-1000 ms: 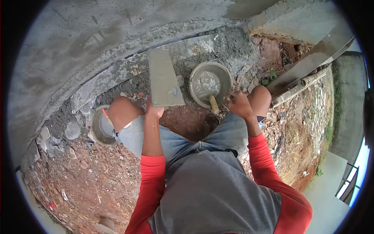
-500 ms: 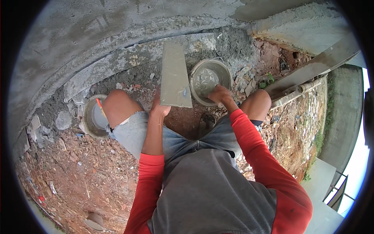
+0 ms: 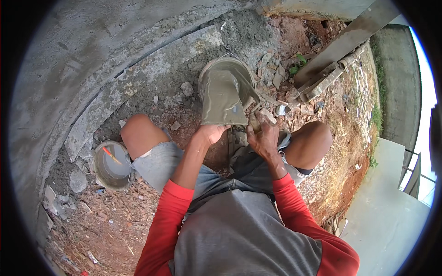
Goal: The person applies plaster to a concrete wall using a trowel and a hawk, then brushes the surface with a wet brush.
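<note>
My left hand (image 3: 212, 132) grips the near end of a flat rectangular hawk board (image 3: 216, 108) from beneath. Wet grey mortar lies thickly over the board, which reaches across the bucket (image 3: 231, 63) in front of me. Just right of the board's near corner, my right hand (image 3: 266, 138) is closed round a mortar-smeared tool that looks like a trowel (image 3: 248, 88). Its blade slants up by the bucket's right inner side, next to the board. Fingers and mortar hide most of its handle. The mortar inside the bucket is largely covered by the board.
Left of my knee stands a second bucket (image 3: 97, 171) of greyish liquid, with an orange-handled stick (image 3: 112, 155) in it. A rough concrete wall (image 3: 83, 55) curves along the far left. A long plank (image 3: 343, 46) slants at the right. Rubble and dry debris (image 3: 133, 202) cover the ground.
My right hand has come out of the bucket to the board's near right corner. The board has tipped and now lies over the bucket, with a thicker layer of mortar on it.
</note>
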The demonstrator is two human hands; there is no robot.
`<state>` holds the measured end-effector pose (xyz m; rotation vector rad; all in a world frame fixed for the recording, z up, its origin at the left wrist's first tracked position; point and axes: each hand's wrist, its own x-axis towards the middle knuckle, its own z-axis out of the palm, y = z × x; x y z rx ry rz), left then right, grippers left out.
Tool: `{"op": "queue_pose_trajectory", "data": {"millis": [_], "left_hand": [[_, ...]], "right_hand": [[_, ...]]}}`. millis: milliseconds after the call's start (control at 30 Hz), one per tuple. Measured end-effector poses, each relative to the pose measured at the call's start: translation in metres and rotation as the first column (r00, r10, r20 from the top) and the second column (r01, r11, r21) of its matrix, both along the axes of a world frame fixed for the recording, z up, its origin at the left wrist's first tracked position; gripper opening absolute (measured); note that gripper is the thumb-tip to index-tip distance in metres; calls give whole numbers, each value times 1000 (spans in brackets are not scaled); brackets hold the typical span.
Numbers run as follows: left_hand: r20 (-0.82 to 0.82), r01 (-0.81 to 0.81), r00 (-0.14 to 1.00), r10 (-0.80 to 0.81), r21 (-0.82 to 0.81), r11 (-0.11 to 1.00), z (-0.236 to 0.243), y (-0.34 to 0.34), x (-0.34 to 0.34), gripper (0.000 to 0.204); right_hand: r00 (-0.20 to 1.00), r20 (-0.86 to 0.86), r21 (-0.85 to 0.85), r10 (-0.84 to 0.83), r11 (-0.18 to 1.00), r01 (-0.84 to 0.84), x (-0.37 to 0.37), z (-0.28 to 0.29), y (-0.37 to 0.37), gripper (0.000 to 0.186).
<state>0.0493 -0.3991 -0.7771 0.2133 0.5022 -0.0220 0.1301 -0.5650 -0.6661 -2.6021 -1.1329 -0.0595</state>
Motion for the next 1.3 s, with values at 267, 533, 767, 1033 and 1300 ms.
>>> {"op": "queue_pose_trajectory", "data": {"millis": [267, 533, 767, 1033, 1300], "left_hand": [[120, 35, 993, -4, -259, 965, 25, 5, 32, 21], [-112, 70, 991, -75, -51, 996, 43, 23, 36, 20], [154, 182, 976, -154, -186, 966, 11, -1, 5, 20], [3, 141, 990, -142, -132, 981, 15, 7, 8, 20], [-192, 254, 951, -241, 44, 966, 7, -1, 7, 18]], "right_hand": [[980, -155, 153, -125, 977, 148, -36, 14, -30, 47], [848, -487, 163, -208, 933, 322, -3, 67, -72, 37], [-268, -939, 72, 214, 887, 456, 69, 76, -38, 51], [144, -944, -234, -297, 910, 344, 54, 97, -91, 32], [929, -355, -247, 106, 948, -202, 3, 128, -46, 31]]}}
